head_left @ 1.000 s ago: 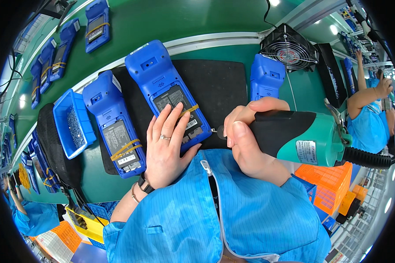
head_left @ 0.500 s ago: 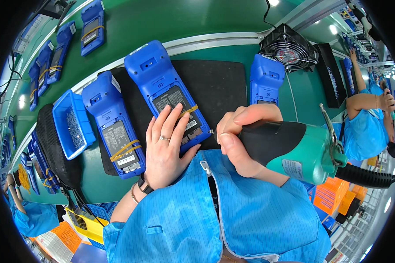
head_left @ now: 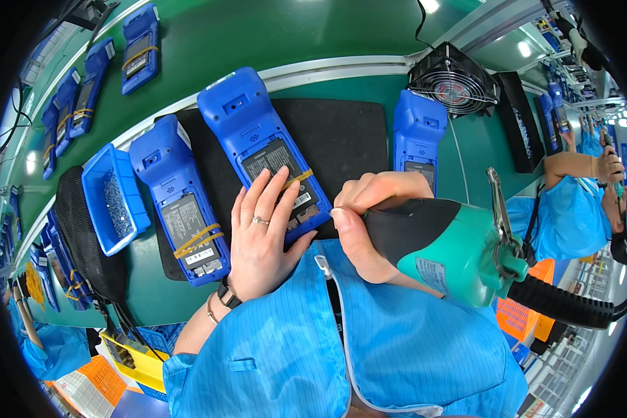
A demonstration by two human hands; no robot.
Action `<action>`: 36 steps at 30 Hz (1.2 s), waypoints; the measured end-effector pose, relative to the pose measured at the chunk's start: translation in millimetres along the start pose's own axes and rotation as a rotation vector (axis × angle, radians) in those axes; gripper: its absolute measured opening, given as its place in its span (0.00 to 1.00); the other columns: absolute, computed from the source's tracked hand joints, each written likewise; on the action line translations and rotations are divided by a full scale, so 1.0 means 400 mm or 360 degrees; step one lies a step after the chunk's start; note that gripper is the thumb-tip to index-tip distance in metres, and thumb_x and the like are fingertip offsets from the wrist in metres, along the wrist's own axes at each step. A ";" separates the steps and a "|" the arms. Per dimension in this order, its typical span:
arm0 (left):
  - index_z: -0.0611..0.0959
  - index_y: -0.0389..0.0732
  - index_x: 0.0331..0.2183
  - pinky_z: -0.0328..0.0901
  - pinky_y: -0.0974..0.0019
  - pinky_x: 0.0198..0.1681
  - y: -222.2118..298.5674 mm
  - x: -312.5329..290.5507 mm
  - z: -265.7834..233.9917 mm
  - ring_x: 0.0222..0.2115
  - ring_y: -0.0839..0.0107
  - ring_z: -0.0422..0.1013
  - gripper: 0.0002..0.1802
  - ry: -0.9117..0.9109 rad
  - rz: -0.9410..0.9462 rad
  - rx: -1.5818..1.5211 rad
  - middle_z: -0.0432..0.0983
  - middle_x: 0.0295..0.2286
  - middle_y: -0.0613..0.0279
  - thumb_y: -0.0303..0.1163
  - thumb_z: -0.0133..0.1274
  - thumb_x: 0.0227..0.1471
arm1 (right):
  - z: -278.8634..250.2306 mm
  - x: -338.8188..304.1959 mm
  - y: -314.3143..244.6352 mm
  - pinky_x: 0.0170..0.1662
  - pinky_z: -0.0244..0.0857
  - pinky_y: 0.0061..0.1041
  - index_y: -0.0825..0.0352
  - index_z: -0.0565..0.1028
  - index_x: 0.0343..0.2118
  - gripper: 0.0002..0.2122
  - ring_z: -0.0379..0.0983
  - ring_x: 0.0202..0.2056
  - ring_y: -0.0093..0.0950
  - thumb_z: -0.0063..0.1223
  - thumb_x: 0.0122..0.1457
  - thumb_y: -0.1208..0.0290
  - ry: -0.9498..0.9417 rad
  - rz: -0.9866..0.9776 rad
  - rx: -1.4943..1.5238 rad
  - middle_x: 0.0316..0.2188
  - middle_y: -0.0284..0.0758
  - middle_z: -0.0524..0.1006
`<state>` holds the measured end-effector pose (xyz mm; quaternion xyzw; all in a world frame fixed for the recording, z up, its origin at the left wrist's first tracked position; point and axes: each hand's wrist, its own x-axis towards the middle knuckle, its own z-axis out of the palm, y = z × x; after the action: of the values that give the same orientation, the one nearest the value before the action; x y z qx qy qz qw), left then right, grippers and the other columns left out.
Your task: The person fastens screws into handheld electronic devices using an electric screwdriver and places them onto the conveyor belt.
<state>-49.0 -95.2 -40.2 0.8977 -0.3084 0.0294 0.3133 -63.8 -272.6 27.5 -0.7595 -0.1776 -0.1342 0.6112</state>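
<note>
A blue handheld terminal (head_left: 233, 104) lies back side up on a black mat, its battery and a yellow rubber band showing. My left hand (head_left: 268, 244) rests flat on its lower half with fingers spread and the thumb along the near edge. Just right of that edge, my right hand (head_left: 361, 244) is wrapped round a green and black electric screwdriver (head_left: 453, 251). Its bit is hidden by my fingers, so I cannot tell whether it touches the terminal. A second banded terminal (head_left: 188, 216) lies to the left of my left hand.
The black mat (head_left: 348, 132) lies under the terminals. A blue bin (head_left: 122, 209) of small screws stands left. Another terminal (head_left: 418, 132), a fan (head_left: 456, 80) and a black tray (head_left: 519, 122) are at right. Banded terminals (head_left: 141, 56) line the far left. A co-worker's sleeve (head_left: 571, 216) shows at right.
My right hand and the screwdriver have shifted a little left and tilted; the bit seen by the terminal's edge is now hidden. My left hand stays on the terminal.
</note>
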 end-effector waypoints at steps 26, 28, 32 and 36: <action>0.72 0.41 0.53 0.53 0.47 0.60 0.001 0.003 -0.006 0.59 0.54 0.57 0.41 -0.0040 -0.0016 -0.0009 0.62 0.57 0.56 0.31 0.68 0.34 | -0.027 -0.026 0.019 0.24 0.62 0.23 0.63 0.58 0.44 0.13 0.63 0.17 0.20 0.42 0.58 0.85 0.0283 0.0171 -0.0050 0.20 0.32 0.67; 0.72 0.41 0.53 0.53 0.47 0.60 0.001 0.001 -0.005 0.59 0.55 0.57 0.41 -0.0043 -0.0026 -0.0016 0.62 0.57 0.56 0.32 0.69 0.34 | -0.034 -0.032 0.025 0.24 0.63 0.23 0.64 0.57 0.46 0.15 0.62 0.17 0.20 0.42 0.58 0.84 0.0240 0.0141 -0.0181 0.19 0.32 0.67; 0.72 0.41 0.53 0.52 0.46 0.60 0.000 -0.001 -0.012 0.59 0.54 0.56 0.41 -0.0029 -0.0020 -0.0021 0.62 0.57 0.56 0.31 0.68 0.34 | -0.032 -0.037 0.014 0.24 0.63 0.23 0.66 0.57 0.46 0.15 0.62 0.17 0.20 0.43 0.57 0.84 0.0292 0.0180 -0.0155 0.18 0.32 0.66; 0.71 0.40 0.54 0.49 0.44 0.61 -0.013 -0.003 -0.086 0.61 0.48 0.53 0.37 -0.0119 0.0178 -0.0671 0.63 0.57 0.52 0.27 0.64 0.40 | -0.025 -0.043 0.013 0.23 0.62 0.23 0.68 0.57 0.45 0.14 0.62 0.16 0.21 0.43 0.57 0.83 0.0466 0.0166 0.0044 0.18 0.31 0.66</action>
<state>-42.3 -71.3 -16.0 0.7943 -0.3684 -0.0517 0.4802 -76.9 -285.1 18.1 -0.7315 -0.0487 -0.2090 0.6472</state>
